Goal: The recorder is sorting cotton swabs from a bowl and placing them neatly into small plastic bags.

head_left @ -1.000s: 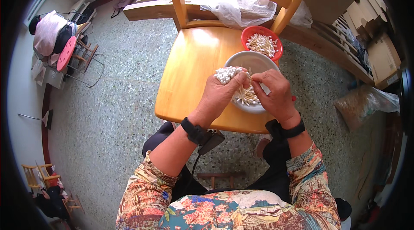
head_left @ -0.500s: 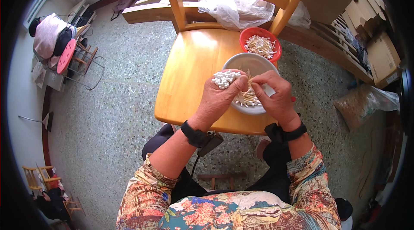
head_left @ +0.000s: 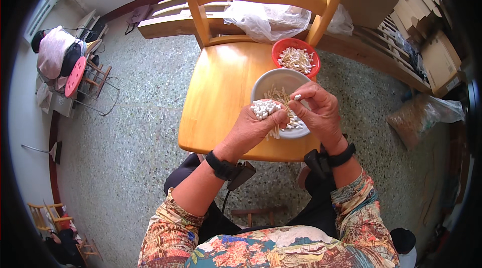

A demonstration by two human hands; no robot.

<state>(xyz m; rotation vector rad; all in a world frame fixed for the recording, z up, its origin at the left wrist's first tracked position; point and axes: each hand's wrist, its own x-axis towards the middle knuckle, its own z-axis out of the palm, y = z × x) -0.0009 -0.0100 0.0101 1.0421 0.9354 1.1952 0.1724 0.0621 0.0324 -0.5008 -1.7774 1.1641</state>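
Note:
My left hand [head_left: 253,126] is closed round a thick bundle of cotton swabs [head_left: 265,109], their white tips bunched at the top and sticks poking out below. Close beside it, my right hand [head_left: 319,112] pinches a cotton swab [head_left: 297,97] whose white tip shows between thumb and fingers. Both hands are over the near part of a pale grey bowl [head_left: 258,85]. Loose cotton swabs [head_left: 277,94] lie inside that bowl, partly hidden by my hands. Just behind it, a red bowl [head_left: 275,56] holds many more swabs.
The bowls rest on the right side of a wooden chair seat [head_left: 216,102]. Behind the backrest are a plastic bag [head_left: 268,19] and a slatted wooden frame [head_left: 371,52]. Cardboard boxes [head_left: 441,62] and a filled clear sack [head_left: 419,120] are at right. A pink stool [head_left: 75,77] stands left.
My hands have shifted slightly down toward me. The right hand now shows a white swab tip between its fingers. The whole view has shifted a little.

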